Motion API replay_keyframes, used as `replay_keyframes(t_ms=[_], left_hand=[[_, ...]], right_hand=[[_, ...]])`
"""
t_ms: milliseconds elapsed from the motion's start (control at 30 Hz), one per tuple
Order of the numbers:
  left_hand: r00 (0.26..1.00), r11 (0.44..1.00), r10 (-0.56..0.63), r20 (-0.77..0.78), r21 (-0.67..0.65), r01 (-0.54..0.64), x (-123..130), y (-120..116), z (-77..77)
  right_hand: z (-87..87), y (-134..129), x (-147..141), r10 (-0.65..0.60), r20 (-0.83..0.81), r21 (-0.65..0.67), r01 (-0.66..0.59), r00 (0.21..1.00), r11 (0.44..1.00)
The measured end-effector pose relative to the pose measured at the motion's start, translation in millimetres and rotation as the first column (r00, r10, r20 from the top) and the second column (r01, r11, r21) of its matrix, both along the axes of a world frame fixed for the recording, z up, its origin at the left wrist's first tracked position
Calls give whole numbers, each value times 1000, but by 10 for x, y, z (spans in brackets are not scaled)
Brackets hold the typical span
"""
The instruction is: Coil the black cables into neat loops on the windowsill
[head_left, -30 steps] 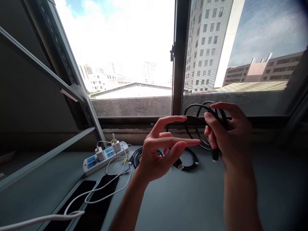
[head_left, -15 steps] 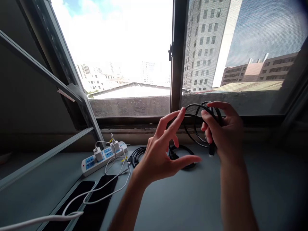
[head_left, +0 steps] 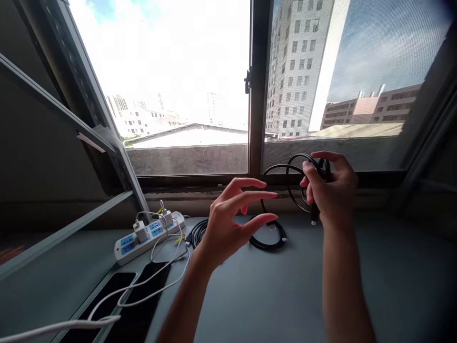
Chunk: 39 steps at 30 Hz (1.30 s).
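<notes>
Loops of a black cable (head_left: 292,190) hang from my right hand (head_left: 330,188), whose fingers are wrapped round them. One dark connector with a light tip points down below that palm. My left hand (head_left: 232,224) is apart from the held loops, its fingers and thumb spread with nothing between them. A loose strand of the cable curves down behind its fingertips. On the grey table (head_left: 271,295) a coiled black cable (head_left: 268,247) lies just beyond my left thumb. Another black coil (head_left: 197,232) is partly hidden behind my left hand.
At the left, a white power strip (head_left: 150,238) holds two white chargers with white cables (head_left: 153,280) trailing forward over two dark flat devices (head_left: 143,297). A metal frame (head_left: 74,227) stands at the far left. The window (head_left: 256,119) is behind the table.
My left hand has moved slightly down and left, its fingers now level and away from the cable loops. My right hand still holds the cable, whose loops hang differently. The view has shifted slightly.
</notes>
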<state>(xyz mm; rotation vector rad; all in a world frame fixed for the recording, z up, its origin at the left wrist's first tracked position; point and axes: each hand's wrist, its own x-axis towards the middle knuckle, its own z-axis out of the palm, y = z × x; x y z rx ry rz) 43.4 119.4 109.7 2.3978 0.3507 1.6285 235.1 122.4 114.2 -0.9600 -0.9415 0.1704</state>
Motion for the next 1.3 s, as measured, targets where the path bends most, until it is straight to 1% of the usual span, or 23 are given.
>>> replay_keyframes(t_ms=[233, 367, 600, 767, 833, 967, 1100, 1200, 1300], left_hand=[[990, 994, -103, 100, -27, 107, 44, -36, 18], [989, 995, -64, 132, -61, 72, 36, -63, 26], [990, 1000, -22, 138, -4, 23, 11, -99, 35], [992, 1000, 22, 122, -14, -21, 3, -119, 31], [990, 999, 26, 137, -33, -21, 5, -105, 20], [983, 997, -12, 181, -67, 24, 12, -65, 4], [990, 992, -54, 132, -108, 69, -1, -68, 14], [997, 982, -52, 50, -180, 60, -16, -77, 18], [998, 975, -61, -33, -217, 53, -24, -71, 2]], right_hand=[[21, -56, -41, 14, 13, -6, -14, 1000, 1000], [34, -82, -59, 18, 21, -9, -18, 1000, 1000], [42, -106, -59, 14, 13, 2, -14, 1000, 1000], [40, -109, -63, 13, 16, 0, -13, 1000, 1000], [37, -109, -64, 13, 18, 0, -13, 1000, 1000], [40, -113, -77, 9, 22, 1, -9, 1000, 1000], [63, -131, -108, -4, 8, 2, 4, 1000, 1000], [69, -138, -122, -7, 4, 0, 7, 1000, 1000], [55, -134, -119, 14, 20, -2, -14, 1000, 1000]])
